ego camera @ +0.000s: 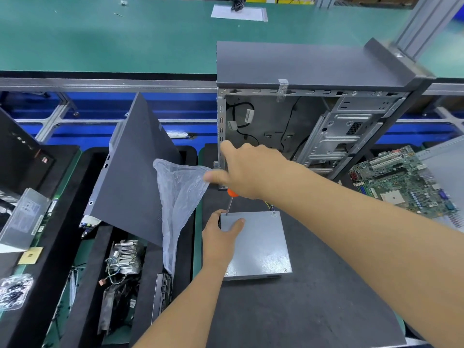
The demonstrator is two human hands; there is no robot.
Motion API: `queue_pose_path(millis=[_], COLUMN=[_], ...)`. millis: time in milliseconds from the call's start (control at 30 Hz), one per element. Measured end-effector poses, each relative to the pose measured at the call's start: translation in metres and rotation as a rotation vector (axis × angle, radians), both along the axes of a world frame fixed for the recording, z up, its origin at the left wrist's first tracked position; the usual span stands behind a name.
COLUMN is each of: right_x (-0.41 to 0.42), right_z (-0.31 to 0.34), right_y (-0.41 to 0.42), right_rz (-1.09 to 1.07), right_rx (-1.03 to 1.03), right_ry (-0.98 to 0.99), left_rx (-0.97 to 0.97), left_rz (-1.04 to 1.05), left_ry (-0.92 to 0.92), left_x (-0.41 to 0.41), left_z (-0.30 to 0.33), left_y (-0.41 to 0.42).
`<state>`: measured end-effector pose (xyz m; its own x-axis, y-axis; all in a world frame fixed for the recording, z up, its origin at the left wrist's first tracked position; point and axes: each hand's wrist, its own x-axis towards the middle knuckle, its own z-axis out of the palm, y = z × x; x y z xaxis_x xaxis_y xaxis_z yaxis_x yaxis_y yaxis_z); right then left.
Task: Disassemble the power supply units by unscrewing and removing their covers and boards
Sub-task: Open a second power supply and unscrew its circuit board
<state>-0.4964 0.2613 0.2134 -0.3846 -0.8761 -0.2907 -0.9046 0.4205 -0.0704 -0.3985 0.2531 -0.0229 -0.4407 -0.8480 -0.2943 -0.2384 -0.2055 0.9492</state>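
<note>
A grey metal power supply unit (261, 244) lies flat on a dark mat (288, 312) in the middle. My left hand (221, 237) grips its far left corner, thumb on the top cover. My right hand (248, 172) holds a screwdriver (230, 200) with an orange handle upright. The screwdriver tip touches a screw at the unit's far left corner. Coloured wires (270, 205) leave the unit's far edge. Screws show at the near corners of the cover.
An open computer case (313, 114) stands just behind the unit. A green motherboard (404, 182) lies to the right. A dark side panel (133, 177) and a clear plastic bag (178, 197) lean at the left, above bins holding a heatsink (125, 257) and parts.
</note>
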Motion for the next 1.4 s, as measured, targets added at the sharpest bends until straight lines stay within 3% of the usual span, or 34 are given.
queue_pose_path(millis=[67, 133, 300, 533, 633, 733, 833, 967, 1133, 1167, 1300, 1400], right_x=[0.001, 0.000, -0.004, -0.005, -0.004, -0.007, -0.006, -0.007, -0.007, -0.006, -0.006, -0.008], right_z=[0.002, 0.001, -0.004, -0.006, -0.007, -0.007, -0.008, -0.012, -0.011, -0.011, -0.008, -0.007], right_y=[0.000, -0.001, 0.000, -0.001, 0.000, 0.001, -0.001, -0.002, -0.003, -0.003, -0.002, -0.004], right_rz=[0.044, 0.086, 0.018, 0.008, -0.075, 0.036, 0.048, 0.051, -0.030, -0.045, 0.035, 0.011], right_rx=[0.095, 0.128, -0.018, 0.023, 0.010, 0.091, 0.009, -0.163, -0.151, -0.132, -0.001, 0.005], right_ry=[0.240, 0.328, 0.189, -0.101, 0.020, 0.228, 0.276, 0.147, -0.301, -0.252, 0.263, 0.264], left_rx=[-0.005, -0.005, -0.002, -0.010, -0.016, -0.009, 0.005, 0.003, -0.003, -0.006, -0.011, -0.002], left_rz=[0.002, 0.004, 0.007, -0.002, -0.004, -0.006, 0.004, 0.003, -0.003, -0.001, -0.001, 0.002], left_ry=[0.007, 0.024, 0.025, 0.017, 0.010, 0.032, 0.037, 0.030, -0.001, -0.003, -0.009, 0.009], left_x=[0.000, 0.000, -0.001, 0.000, 0.000, 0.000, 0.000, 0.000, 0.000, 0.000, 0.000, 0.000], left_z=[0.000, -0.001, -0.003, -0.002, -0.001, -0.002, -0.003, -0.002, -0.001, -0.001, -0.002, -0.003], left_y=[0.000, 0.000, 0.000, 0.000, 0.000, -0.001, -0.001, -0.001, -0.001, -0.001, -0.001, -0.001])
